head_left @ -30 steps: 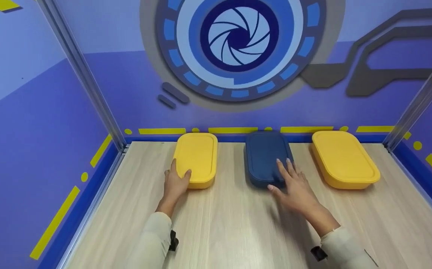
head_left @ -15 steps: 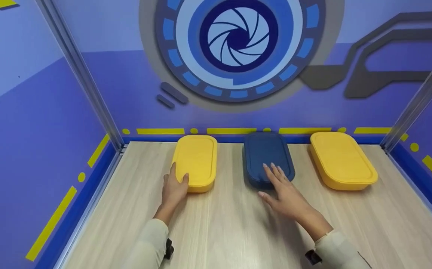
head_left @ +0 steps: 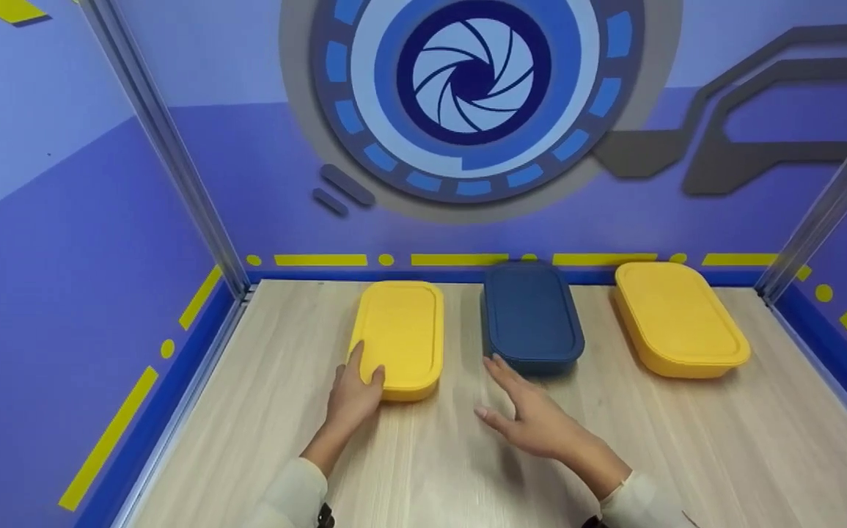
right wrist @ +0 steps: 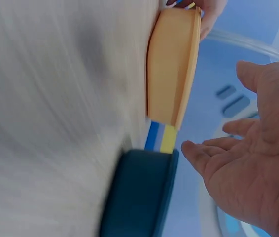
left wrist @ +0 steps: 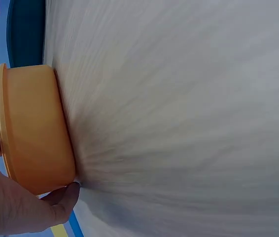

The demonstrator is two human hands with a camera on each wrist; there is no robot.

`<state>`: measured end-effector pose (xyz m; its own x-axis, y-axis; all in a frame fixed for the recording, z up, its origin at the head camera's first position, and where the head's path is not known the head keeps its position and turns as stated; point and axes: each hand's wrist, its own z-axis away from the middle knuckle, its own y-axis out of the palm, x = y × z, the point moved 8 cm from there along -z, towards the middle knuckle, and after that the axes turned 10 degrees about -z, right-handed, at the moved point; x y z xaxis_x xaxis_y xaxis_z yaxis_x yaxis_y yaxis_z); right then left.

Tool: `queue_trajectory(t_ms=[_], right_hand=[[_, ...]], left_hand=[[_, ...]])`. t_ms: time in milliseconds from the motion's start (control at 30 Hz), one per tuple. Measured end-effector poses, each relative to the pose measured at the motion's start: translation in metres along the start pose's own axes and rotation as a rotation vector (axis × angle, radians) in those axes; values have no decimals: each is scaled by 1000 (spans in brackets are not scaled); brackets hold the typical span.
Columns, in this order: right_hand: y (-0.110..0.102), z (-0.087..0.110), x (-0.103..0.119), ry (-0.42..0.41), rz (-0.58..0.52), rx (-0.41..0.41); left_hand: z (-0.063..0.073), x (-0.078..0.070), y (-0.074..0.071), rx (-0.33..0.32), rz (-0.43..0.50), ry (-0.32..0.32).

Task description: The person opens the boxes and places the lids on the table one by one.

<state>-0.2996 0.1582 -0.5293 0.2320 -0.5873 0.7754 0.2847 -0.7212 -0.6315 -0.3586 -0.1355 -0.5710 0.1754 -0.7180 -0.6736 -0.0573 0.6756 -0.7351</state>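
The left yellow lidded lunch box (head_left: 400, 337) lies flat on the wooden table. My left hand (head_left: 356, 392) grips its near left corner, with the thumb on the lid and fingers along the side. In the left wrist view, the fingertips (left wrist: 72, 193) reach the lower edge of that box. My right hand (head_left: 540, 418) hovers over the table with spread, fairly straight fingers and holds nothing. Just beyond its fingertips stands a dark blue lidded lunch box (head_left: 533, 315). The right wrist view shows the open palm (right wrist: 258, 168) beside both boxes.
A second yellow lunch box (head_left: 680, 319), turned at a slight angle, stands at the back right. A blue patterned wall (head_left: 232, 169) rises behind the wooden table (head_left: 438, 469). Metal posts (head_left: 166, 147) mark the back corners.
My left hand has drawn the left yellow lunch box toward me and slightly right. My right hand has come off the dark blue lunch box and moved left and nearer.
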Motion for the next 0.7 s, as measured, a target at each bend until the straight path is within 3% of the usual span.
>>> queue_trajectory(t_ms=[333,500,700], right_hand=[[28,2,-3,-14,-48,69],[38,1,-11,17,-73,128],[54,-5,-19,55,-80,265]], left_hand=[[36,-5,2,57,-37,63],[41,-4,4,62,-49,79],[40,-2,4,60,-77,66]])
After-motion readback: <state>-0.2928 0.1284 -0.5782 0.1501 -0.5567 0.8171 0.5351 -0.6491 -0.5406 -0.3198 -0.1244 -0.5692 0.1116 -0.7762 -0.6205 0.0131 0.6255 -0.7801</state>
